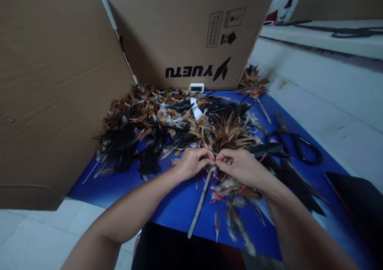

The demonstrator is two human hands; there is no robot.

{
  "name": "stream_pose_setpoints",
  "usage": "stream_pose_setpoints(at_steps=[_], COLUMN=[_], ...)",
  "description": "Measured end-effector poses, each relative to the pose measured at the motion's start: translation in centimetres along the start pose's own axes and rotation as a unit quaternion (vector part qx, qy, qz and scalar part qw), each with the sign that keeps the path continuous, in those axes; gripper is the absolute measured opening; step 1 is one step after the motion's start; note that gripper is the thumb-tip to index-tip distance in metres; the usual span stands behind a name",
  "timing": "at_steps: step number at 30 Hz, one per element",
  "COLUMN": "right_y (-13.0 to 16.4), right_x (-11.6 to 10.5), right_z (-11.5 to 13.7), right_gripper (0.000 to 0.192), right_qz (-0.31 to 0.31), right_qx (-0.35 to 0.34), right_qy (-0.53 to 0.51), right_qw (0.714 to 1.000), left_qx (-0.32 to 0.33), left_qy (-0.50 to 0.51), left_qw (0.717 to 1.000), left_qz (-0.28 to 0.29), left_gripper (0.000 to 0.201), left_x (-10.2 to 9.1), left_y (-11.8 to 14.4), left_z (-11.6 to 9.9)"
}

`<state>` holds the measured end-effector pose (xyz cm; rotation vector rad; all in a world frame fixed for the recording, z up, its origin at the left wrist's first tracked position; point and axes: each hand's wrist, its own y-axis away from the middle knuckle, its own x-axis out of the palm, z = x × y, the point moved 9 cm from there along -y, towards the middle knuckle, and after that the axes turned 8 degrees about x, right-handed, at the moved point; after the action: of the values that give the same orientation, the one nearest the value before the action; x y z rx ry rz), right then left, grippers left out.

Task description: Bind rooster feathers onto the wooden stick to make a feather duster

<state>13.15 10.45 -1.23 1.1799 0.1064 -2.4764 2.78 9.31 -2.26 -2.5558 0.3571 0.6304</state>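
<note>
My right hand (pixel 239 167) is clamped, thumb against finger, on a bit of red string (pixel 219 159). My left hand (pixel 194 163) comes in from 9 o'clock, its fingertips drawn in close to the same spot; I cannot tell whether they grip the string too.

Taking that meeting point as the centre of the dial, the feather bundle (pixel 229 133) fans out just beyond both hands, from 12 to 1 o'clock. Its stick (pixel 200 208) shows just below my fingertips and slants down toward 7 o'clock, over the blue bench top (pixel 176 206).

A big heap of brown and black feathers (pixel 140 110) spreads out at 10 and 11 o'clock, with a white slip (pixel 196 110) lying on it at 11. Loose feathers (pixel 236 219) lie near me at 5 o'clock. The black-handled scissors (pixel 283 131) rest close to 3 o'clock, and a second feathered stick (pixel 254 83) lies well apart at 1 o'clock. Past everything, at 12 o'clock, stands a cardboard panel (pixel 179 30) with upside-down lettering.
</note>
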Motion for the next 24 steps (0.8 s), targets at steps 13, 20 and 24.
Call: stream_pose_setpoints(at_steps=[13, 20, 24], right_y=[0.1, 0.3, 0.4], right_x=[-0.4, -0.4, -0.5], right_z=[-0.3, 0.2, 0.6], right_gripper=[0.012, 0.012, 0.011], right_qz=[-0.051, -0.064, -0.079], right_qx=[0.054, 0.046, 0.032], right_qy=[0.002, 0.008, 0.014], right_qw=[0.997, 0.997, 0.996], left_qx=[0.085, 0.036, 0.052], left_qy=[-0.183, -0.171, -0.184], left_qw=[0.98, 0.984, 0.982], left_qz=[-0.004, -0.025, -0.011], left_gripper=[0.012, 0.013, 0.014], left_x=[0.5, 0.1, 0.4], left_y=[0.5, 0.6, 0.6], left_z=[-2.0, -1.7, -1.8])
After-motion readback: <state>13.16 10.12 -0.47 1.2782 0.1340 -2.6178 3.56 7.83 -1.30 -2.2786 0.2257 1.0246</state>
